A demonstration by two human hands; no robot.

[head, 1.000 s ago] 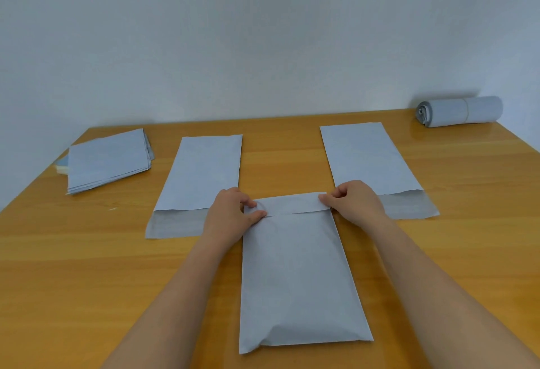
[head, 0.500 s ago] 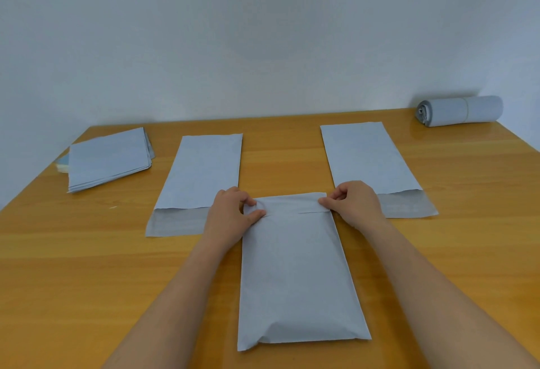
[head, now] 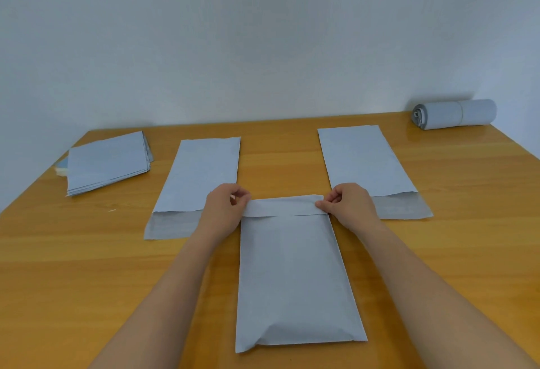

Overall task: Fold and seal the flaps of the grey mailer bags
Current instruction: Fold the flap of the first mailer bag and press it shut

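Note:
A filled grey mailer bag [head: 295, 278] lies lengthwise in front of me on the wooden table [head: 87, 275]. Its flap [head: 285, 208] is folded down over the top of the bag. My left hand [head: 225, 208] pinches the flap's left end. My right hand [head: 347, 203] pinches its right end. Two more grey mailer bags lie flat farther back, one on the left [head: 201, 175] and one on the right [head: 362, 161], each with its flap unfolded toward me.
A stack of grey mailer bags [head: 105, 162] sits at the table's far left. A roll of grey bags [head: 454, 113] lies at the far right corner by the wall.
Both hands have slid outward to the flap's two ends; the left thumb no longer presses on top of the flap. The bag stays in place.

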